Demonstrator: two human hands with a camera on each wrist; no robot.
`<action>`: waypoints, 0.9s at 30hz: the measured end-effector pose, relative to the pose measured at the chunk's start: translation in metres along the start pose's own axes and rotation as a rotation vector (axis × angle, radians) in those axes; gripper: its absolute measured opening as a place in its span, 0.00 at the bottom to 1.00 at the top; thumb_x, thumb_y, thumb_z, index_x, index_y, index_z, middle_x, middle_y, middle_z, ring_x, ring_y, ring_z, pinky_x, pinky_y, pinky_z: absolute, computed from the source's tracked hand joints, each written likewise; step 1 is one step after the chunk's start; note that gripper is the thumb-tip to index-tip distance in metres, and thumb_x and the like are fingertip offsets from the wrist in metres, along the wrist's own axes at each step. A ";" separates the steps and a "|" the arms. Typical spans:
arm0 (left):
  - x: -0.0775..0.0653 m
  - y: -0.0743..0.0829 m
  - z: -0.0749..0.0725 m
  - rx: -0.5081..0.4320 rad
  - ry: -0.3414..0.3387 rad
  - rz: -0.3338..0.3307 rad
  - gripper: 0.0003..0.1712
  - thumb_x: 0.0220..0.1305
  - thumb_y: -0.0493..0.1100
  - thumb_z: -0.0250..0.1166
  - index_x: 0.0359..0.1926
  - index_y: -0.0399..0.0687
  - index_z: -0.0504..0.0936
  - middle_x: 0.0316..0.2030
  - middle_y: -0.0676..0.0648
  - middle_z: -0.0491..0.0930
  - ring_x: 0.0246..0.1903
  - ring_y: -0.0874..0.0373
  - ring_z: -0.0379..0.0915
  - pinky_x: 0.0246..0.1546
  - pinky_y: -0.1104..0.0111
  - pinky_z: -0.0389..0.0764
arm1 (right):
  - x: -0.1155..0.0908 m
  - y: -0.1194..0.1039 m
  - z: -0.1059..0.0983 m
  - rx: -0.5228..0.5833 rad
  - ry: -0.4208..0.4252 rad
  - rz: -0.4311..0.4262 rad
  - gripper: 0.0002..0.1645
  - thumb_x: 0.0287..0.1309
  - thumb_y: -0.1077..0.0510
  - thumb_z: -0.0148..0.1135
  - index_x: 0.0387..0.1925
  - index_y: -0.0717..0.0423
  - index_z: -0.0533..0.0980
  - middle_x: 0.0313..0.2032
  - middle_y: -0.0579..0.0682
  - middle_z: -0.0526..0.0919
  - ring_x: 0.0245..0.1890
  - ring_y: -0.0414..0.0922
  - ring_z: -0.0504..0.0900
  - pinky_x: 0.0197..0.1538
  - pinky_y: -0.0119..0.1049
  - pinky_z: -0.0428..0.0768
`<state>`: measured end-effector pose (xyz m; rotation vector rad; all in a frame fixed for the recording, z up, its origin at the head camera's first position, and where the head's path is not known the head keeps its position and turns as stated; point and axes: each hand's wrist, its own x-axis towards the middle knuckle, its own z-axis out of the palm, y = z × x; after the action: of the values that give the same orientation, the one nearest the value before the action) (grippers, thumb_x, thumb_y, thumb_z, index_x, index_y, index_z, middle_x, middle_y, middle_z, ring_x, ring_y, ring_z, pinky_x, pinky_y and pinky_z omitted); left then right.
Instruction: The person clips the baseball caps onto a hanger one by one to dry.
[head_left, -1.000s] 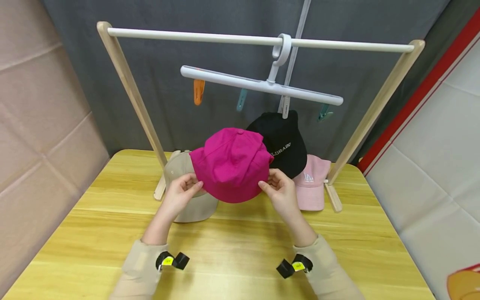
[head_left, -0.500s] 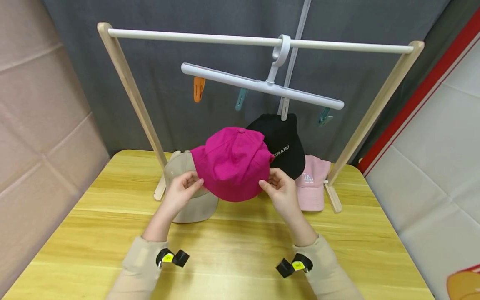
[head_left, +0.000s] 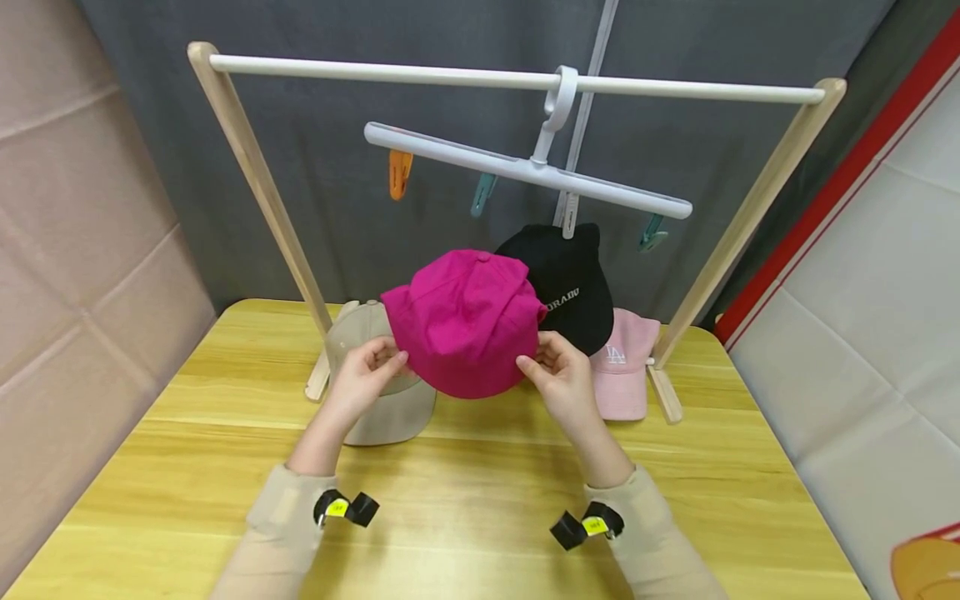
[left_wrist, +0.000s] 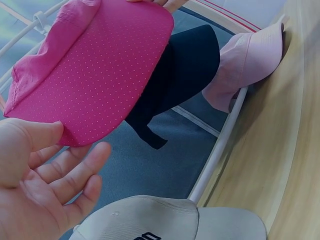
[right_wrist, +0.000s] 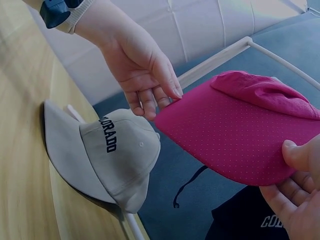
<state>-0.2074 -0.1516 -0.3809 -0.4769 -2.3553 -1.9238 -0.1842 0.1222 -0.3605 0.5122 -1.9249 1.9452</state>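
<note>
A magenta cap (head_left: 468, 325) is held up over the table, its dotted brim (left_wrist: 117, 70) showing in the wrist views. My left hand (head_left: 363, 379) pinches one side edge of the brim between thumb and fingers. On the opposite edge, my right hand (head_left: 558, 375) has the same kind of pinch. Behind the cap, a black cap (head_left: 577, 287) with pale lettering hangs from a grey clip (head_left: 571, 217). That clip is on a white hanger (head_left: 480, 158), which tilts down to the right.
An orange clip (head_left: 400, 175) and two teal clips, one at mid-hanger (head_left: 483, 196), hang from the hanger. The hanger hooks on a white rail (head_left: 375, 73) between wooden posts. A beige cap (head_left: 390, 421) and a pale pink cap (head_left: 622, 392) sit on the wooden table (head_left: 465, 517).
Both hands have lifted the magenta cap very slightly. The hanger sways a little, its left end a touch higher. The grip on the brim is the same.
</note>
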 end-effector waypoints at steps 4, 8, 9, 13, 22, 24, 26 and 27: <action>0.002 0.001 -0.001 0.017 0.004 0.002 0.13 0.63 0.42 0.57 0.44 0.36 0.75 0.33 0.40 0.79 0.32 0.52 0.77 0.41 0.60 0.75 | 0.002 -0.001 0.001 0.003 0.006 0.006 0.11 0.46 0.76 0.60 0.36 0.70 0.73 0.28 0.61 0.77 0.28 0.44 0.75 0.33 0.30 0.77; 0.002 0.001 -0.002 0.036 0.005 0.013 0.13 0.63 0.43 0.57 0.44 0.38 0.75 0.33 0.42 0.79 0.31 0.54 0.77 0.41 0.62 0.75 | 0.003 -0.001 0.001 0.007 0.011 0.006 0.12 0.46 0.77 0.60 0.36 0.71 0.73 0.27 0.61 0.76 0.28 0.44 0.75 0.32 0.30 0.77; 0.003 0.001 -0.002 0.038 0.004 0.015 0.13 0.62 0.43 0.57 0.44 0.38 0.75 0.32 0.42 0.79 0.31 0.54 0.77 0.41 0.64 0.75 | 0.003 -0.001 0.002 0.008 0.011 0.004 0.12 0.46 0.77 0.60 0.36 0.71 0.73 0.27 0.61 0.76 0.28 0.44 0.75 0.32 0.30 0.77; 0.004 0.001 -0.003 0.041 0.000 0.022 0.14 0.63 0.43 0.57 0.44 0.37 0.75 0.33 0.42 0.79 0.32 0.52 0.77 0.41 0.63 0.75 | 0.005 -0.002 0.002 0.002 0.009 0.001 0.12 0.46 0.77 0.60 0.35 0.71 0.73 0.27 0.61 0.77 0.27 0.44 0.75 0.32 0.30 0.77; 0.004 0.006 -0.004 0.060 -0.004 0.018 0.13 0.63 0.45 0.57 0.44 0.41 0.75 0.34 0.43 0.79 0.36 0.44 0.75 0.43 0.53 0.72 | 0.007 -0.020 0.005 -0.016 0.003 0.017 0.11 0.46 0.77 0.59 0.35 0.73 0.72 0.27 0.62 0.76 0.27 0.43 0.74 0.32 0.28 0.76; 0.004 0.007 -0.005 0.058 -0.005 0.017 0.13 0.63 0.45 0.57 0.44 0.41 0.75 0.34 0.44 0.79 0.37 0.42 0.75 0.43 0.54 0.73 | 0.007 -0.027 0.007 -0.022 0.002 0.021 0.10 0.46 0.78 0.59 0.34 0.74 0.72 0.26 0.62 0.76 0.27 0.43 0.74 0.32 0.29 0.76; 0.003 0.008 -0.005 0.052 -0.008 0.014 0.13 0.63 0.45 0.57 0.44 0.41 0.75 0.35 0.44 0.79 0.37 0.41 0.74 0.43 0.54 0.73 | 0.007 -0.031 0.008 -0.022 0.002 0.025 0.10 0.46 0.78 0.58 0.34 0.74 0.72 0.26 0.62 0.76 0.27 0.43 0.74 0.32 0.29 0.76; 0.004 0.008 -0.005 0.047 -0.010 0.017 0.14 0.63 0.44 0.56 0.45 0.40 0.74 0.35 0.43 0.79 0.37 0.41 0.75 0.43 0.54 0.73 | 0.007 -0.032 0.008 -0.021 0.002 0.027 0.10 0.46 0.78 0.58 0.34 0.74 0.72 0.26 0.62 0.77 0.27 0.43 0.74 0.32 0.29 0.76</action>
<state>-0.2094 -0.1544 -0.3710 -0.5030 -2.3887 -1.8591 -0.1747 0.1143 -0.3293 0.4812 -1.9586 1.9388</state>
